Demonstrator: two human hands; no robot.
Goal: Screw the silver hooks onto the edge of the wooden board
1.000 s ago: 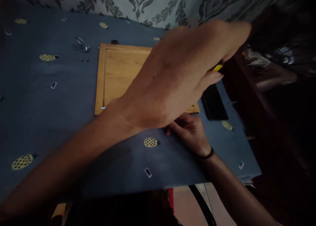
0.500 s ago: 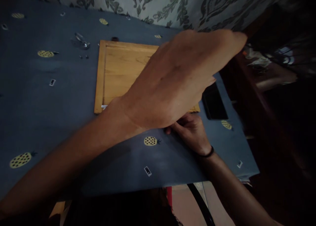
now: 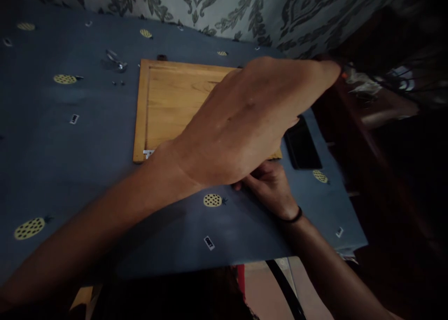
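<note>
My left hand (image 3: 245, 124) reaches across to the right, raised over a light wooden panel (image 3: 168, 100) that lies flat on a blue cloth (image 3: 70, 161). Its fingers are pressed together and curved, and whatever is under them is hidden. My right hand (image 3: 271, 187), with a black band (image 3: 293, 217) at the wrist, rests on the cloth at the panel's near right edge. Its fingers are curled and mostly covered by the left hand. A small metal piece (image 3: 149, 153) shows at the panel's near left corner.
A black phone (image 3: 303, 147) lies right of the panel. Shiny metal hardware (image 3: 117, 64) and small screws (image 3: 119, 83) sit on the cloth left of the panel's far corner. Dark furniture with clutter (image 3: 371, 100) stands to the right. A patterned wall is behind.
My left hand has dropped slightly and its fingers have closed together. A yellow tip seen under its fingers one second ago is now hidden. My right hand has stayed put.
</note>
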